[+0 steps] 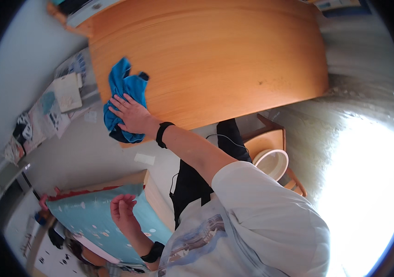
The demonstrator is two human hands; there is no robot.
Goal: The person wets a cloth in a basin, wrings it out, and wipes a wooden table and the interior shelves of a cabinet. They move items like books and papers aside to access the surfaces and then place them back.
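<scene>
Palm down, my right hand [130, 113] lies on a crumpled blue cloth [126, 85] with dark patches. Its fingers are spread over the cloth, not closed around it. The cloth rests at the near left corner of a wooden tabletop [210, 59], partly past the edge. A black band circles my right wrist. My left hand [123, 209] hangs away from the tabletop, over a light-blue patterned bed cover [103, 214]. Its fingers are loosely curled with gaps between them, and nothing shows in it. The left wrist also carries a black band.
Beyond the tabletop's left edge are plastic bags and papers [67, 93]. A wooden chair [269, 138] bearing a pale round basin [272, 162] stands beside my legs. Bright light comes through the curtain [339, 138] on the right. A small dark mark [260, 83] is on the tabletop.
</scene>
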